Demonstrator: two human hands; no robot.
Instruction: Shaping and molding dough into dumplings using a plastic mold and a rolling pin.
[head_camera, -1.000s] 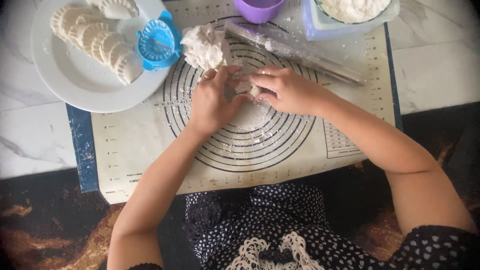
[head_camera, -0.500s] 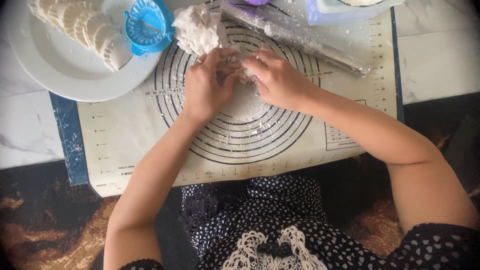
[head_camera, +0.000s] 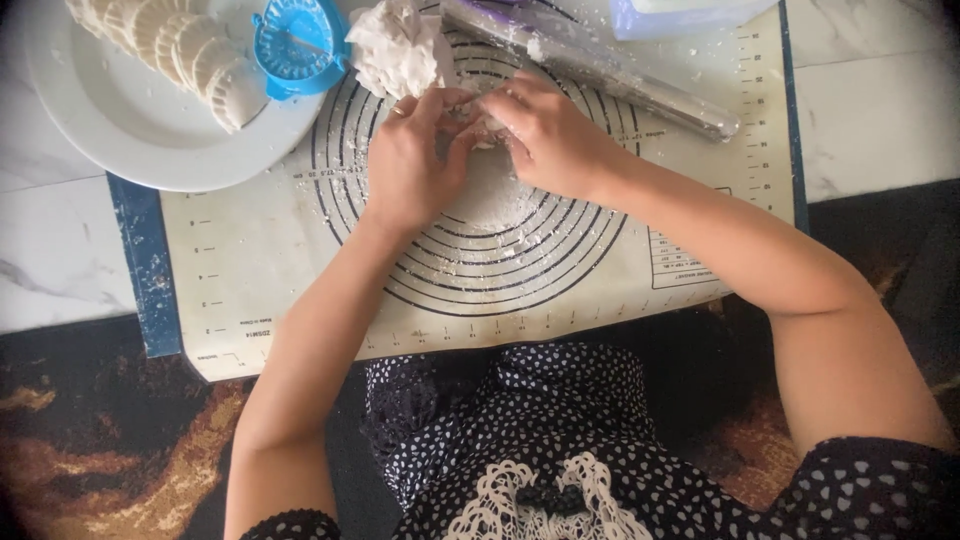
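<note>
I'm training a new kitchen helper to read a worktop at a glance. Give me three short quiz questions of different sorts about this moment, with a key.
1. True or false: the left hand and right hand both work one small piece of dough over the ringed baking mat.
2. Where does the blue dumpling press rest? A) on the rim of the white plate B) on the rolling pin C) on the floor
3. Fill in: the folded dumplings lie in a row on the ____.

Key: 1 true; 2 A; 3 plate
</note>
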